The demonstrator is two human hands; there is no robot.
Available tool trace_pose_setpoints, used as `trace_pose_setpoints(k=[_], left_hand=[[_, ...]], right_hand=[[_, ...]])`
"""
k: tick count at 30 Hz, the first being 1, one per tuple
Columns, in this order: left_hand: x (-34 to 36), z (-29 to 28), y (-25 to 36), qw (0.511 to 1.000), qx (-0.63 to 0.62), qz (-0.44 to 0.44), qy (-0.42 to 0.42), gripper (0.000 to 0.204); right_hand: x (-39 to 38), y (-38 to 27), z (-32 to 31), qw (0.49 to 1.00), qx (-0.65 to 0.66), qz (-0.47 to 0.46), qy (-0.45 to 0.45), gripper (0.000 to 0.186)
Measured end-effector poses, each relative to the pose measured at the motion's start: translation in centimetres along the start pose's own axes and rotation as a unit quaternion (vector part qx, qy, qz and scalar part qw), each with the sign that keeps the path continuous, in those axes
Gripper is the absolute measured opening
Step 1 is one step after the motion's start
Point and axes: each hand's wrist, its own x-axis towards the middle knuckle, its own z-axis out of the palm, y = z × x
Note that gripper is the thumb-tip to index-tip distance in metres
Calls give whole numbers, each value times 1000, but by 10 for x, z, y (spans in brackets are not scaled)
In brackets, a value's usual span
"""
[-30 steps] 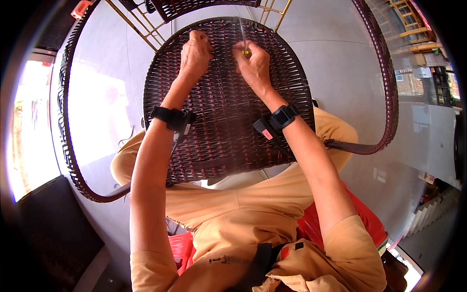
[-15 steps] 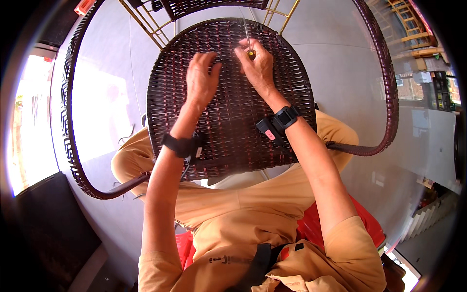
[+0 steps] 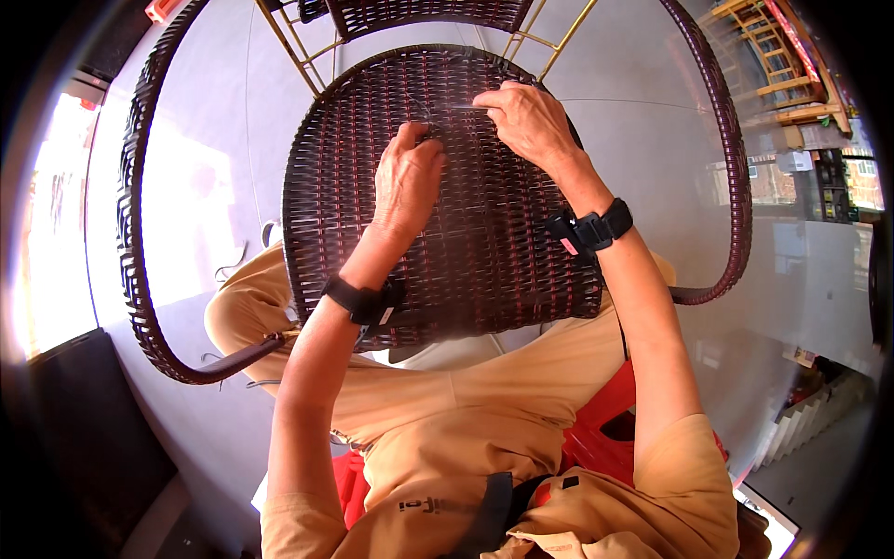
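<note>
A dark brown woven chair seat fills the space in front of me. Over its far middle part, my left hand is closed, thumb and fingers drawn together against the weave. Whether a strand is between them cannot be made out. My right hand is closed at the seat's far right, gripping a screwdriver-like tool. Its thin metal shaft sticks out leftward, blurred, above the weave and close to the left fingertips. The palm hides the tool's handle.
Curved woven arms of the chair, one on the left and one on the right, loop around the seat. Gold metal bars join it to the backrest. Wooden racks stand at far right; a dark panel lies lower left.
The tool's shaft has swung from pointing away from me to pointing left. My right hand has moved right and turned over. My left hand has shifted right and closed its fingers.
</note>
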Motion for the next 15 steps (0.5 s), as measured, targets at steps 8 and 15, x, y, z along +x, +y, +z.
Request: trace_pose_setpoints(k=[8, 15], left_hand=[[0, -1, -4, 997, -50, -53, -1, 11], [-1, -2, -5, 997, -44, -65, -7, 11]], right_hand=[[8, -6, 5, 997, -71, -36, -4, 30], [17, -5, 0, 988, -111, -102, -32, 21]])
